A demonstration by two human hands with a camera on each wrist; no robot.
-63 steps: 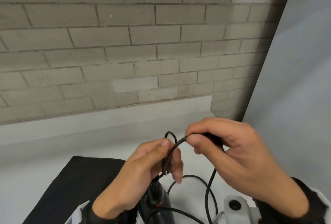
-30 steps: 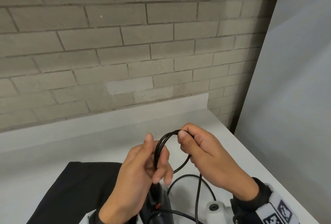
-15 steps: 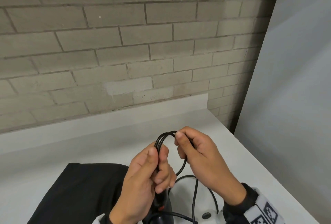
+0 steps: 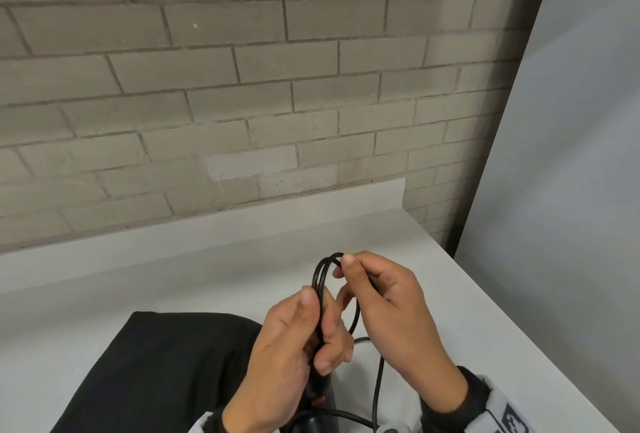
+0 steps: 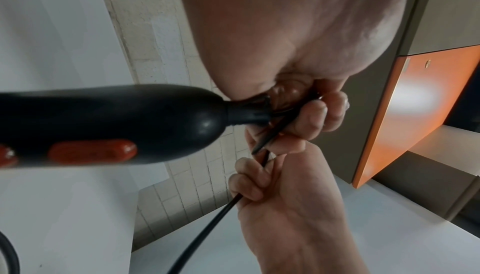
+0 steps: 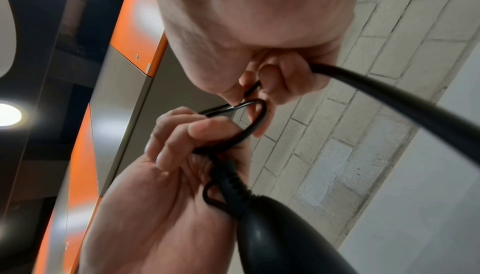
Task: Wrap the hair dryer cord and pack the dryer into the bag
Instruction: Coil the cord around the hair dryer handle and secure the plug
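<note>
My left hand (image 4: pixel 301 339) grips several loops of the black cord (image 4: pixel 320 276) bunched just above the black hair dryer handle (image 5: pixel 103 122), which has red-orange switches (image 5: pixel 93 152). My right hand (image 4: pixel 377 297) pinches the cord at the top of the loops between thumb and forefinger, close to the left hand. Loose cord (image 4: pixel 379 373) hangs from the right hand toward the table. In the right wrist view the ribbed strain relief (image 6: pixel 231 179) and the handle (image 6: pixel 283 237) sit under the left fingers. The black bag (image 4: pixel 149 373) lies flat on the table, left of the hands.
The white table (image 4: pixel 173 280) meets a grey brick wall (image 4: pixel 242 86) at the back and a pale panel (image 4: pixel 571 190) on the right. An orange and grey cabinet (image 5: pixel 415 114) shows in the wrist views.
The right hand brought another turn of cord up to the left hand's bundle and now pinches its top. Both hands drew closer together and the loops look tighter.
</note>
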